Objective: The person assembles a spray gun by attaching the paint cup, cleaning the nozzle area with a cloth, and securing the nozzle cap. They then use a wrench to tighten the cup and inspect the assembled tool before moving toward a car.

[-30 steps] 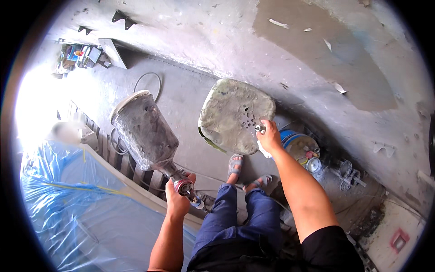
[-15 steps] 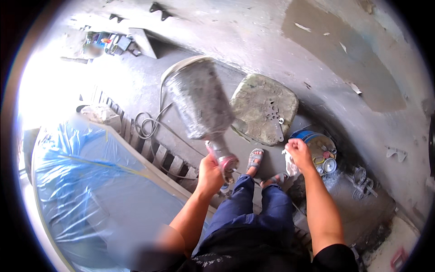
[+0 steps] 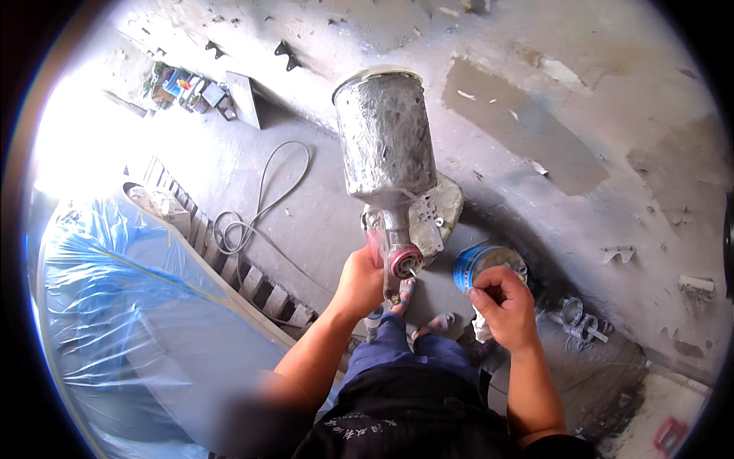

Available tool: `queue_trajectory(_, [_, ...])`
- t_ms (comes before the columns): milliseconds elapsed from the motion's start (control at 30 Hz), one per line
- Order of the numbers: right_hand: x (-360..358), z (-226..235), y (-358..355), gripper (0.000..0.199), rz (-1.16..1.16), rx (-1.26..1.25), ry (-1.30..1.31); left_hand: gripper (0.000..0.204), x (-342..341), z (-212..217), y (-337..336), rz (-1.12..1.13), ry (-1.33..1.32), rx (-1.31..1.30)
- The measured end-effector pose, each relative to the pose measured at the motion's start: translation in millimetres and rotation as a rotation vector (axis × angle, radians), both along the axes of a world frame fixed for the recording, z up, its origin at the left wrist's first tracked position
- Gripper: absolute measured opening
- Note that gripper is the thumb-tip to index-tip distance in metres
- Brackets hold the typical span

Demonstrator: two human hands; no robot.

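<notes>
Spray gun (image 3: 396, 200): mid-scene, silver cup toward far side, red-ringed nozzle at near end.
Left hand (image 3: 362, 283): fingers wrapped round the gun's handle.
Right hand (image 3: 505, 307): fingers curled narrow on white cloth (image 3: 482, 329); exact hold partly hidden, seems a pinch.
Blue bucket (image 3: 466, 268): just beyond right hand.
Stool (image 3: 451, 200): far side, partly behind cup.
Hose (image 3: 309, 159): looped on floor, left.

The spray-gun cup (image 3: 386, 138) is mottled silver-grey, its front ring (image 3: 394, 263) red, the bucket (image 3: 465, 269) blue, the trousers (image 3: 390, 348) navy.
</notes>
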State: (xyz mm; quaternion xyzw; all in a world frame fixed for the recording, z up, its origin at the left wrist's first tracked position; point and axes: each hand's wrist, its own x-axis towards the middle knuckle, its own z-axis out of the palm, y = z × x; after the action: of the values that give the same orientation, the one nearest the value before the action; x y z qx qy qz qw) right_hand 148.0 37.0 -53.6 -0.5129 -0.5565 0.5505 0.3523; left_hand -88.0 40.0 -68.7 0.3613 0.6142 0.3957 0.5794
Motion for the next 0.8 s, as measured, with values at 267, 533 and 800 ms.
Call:
queue_trajectory(267, [22, 48, -36, 0.01, 0.069, 0.152, 0.012, 0.012, 16, 40, -20, -0.088, 0.009, 0.013])
queue_trajectory(533, [43, 72, -67, 0.009, 0.039, 0.255, 0.05, 0.013, 35, 70, -35, -0.102, -0.037, 0.011])
queue_trajectory(800, [42, 82, -74, 0.01, -0.034, 0.284, 0.061, 0.014, 28, 75, -26, -0.245, -0.153, 0.049])
